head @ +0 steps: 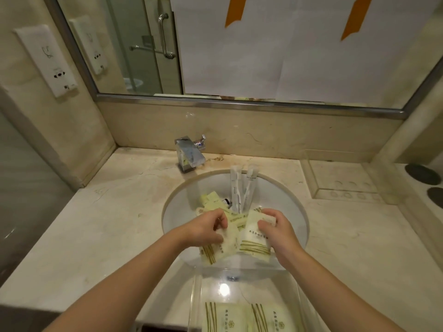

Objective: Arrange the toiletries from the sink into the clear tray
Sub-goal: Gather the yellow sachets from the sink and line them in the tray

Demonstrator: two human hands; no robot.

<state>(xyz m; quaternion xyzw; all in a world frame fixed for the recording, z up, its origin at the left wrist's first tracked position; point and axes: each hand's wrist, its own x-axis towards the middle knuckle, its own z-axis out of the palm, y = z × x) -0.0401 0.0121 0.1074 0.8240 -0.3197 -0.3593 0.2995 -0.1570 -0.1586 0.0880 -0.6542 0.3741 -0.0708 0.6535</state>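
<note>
Both hands are over the white sink [290, 226]. My left hand [206, 227] pinches a pale yellow toiletry packet [221, 249] with olive stripes. My right hand [275, 226] grips a second striped packet [253, 240] and presses a small white piece under the thumb. More yellow sachets [211, 200] and two wrapped toothbrushes [242, 188] lie deeper in the basin. The clear tray [195, 298] stands at the front edge of the counter, just below the hands. Two striped packets [249, 317] lie flat in it.
A chrome faucet [189, 154] stands behind the basin. A second clear tray [314, 180] sits at the back right of the marble counter, with two dark round coasters [423, 174] beyond it. A mirror and a wall socket are above.
</note>
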